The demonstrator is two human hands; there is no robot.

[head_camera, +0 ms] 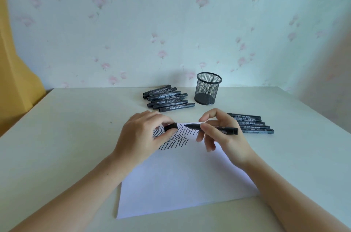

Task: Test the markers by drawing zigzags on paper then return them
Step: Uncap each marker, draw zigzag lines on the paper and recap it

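Over the paper point(180, 180), the left hand point(140, 134) pinches a black cap point(171, 127) while the right hand point(222, 136) grips the uncapped marker point(214, 127) mid-barrel, its tip just above the paper's zigzags point(176, 136). Light, rigid and smooth, the marker looks best held mid-barrel; beyond the paper lie two marker groups point(168, 99) and a mesh cup point(208, 88)

We see a pale tabletop point(76, 136) set against the wall. On it lies a white sheet of paper point(180, 184), its far end covered with black zigzags point(178, 139). Beyond the paper rests a pile of black markers point(167, 98), just beside an upright black mesh cup point(208, 88). A second row of markers point(252, 124) lies to the right.
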